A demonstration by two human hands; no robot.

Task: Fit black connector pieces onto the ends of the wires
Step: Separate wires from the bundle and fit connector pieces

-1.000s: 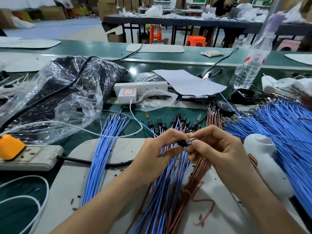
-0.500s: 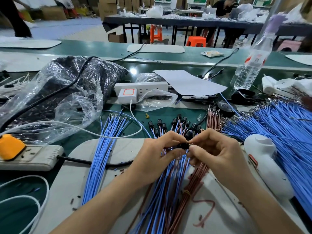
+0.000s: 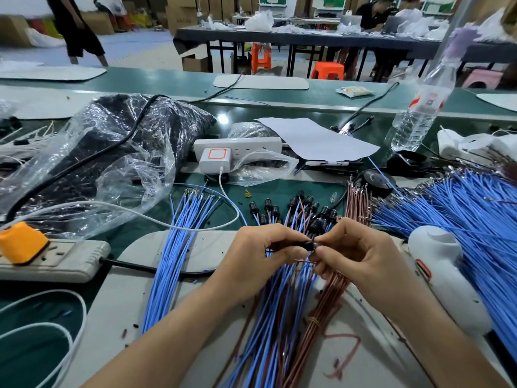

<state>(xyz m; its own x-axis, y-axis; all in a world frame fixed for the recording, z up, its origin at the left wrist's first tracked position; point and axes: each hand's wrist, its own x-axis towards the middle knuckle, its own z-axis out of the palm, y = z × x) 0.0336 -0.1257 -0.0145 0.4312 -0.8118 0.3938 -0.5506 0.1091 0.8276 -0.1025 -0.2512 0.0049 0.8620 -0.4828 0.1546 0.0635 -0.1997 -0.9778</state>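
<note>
Pinching a black connector piece with the left grip, fingers curled round it, just above the pale mat on the desk. Meeting it end-on with the right grip, fingertips pressed together at its tip. Underneath, fanned blue and brown wires; just beyond the knuckles, capped wire ends in black; far right, loose blue wires.

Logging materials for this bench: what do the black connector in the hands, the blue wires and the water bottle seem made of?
Black connector: probably moulded plastic, matte, with barely any glare. Blue wires: smooth plastic-looking insulation, with small metal terminals glinting at the tips. Water bottle: thin clear plastic, see-through and ribbed.
</note>
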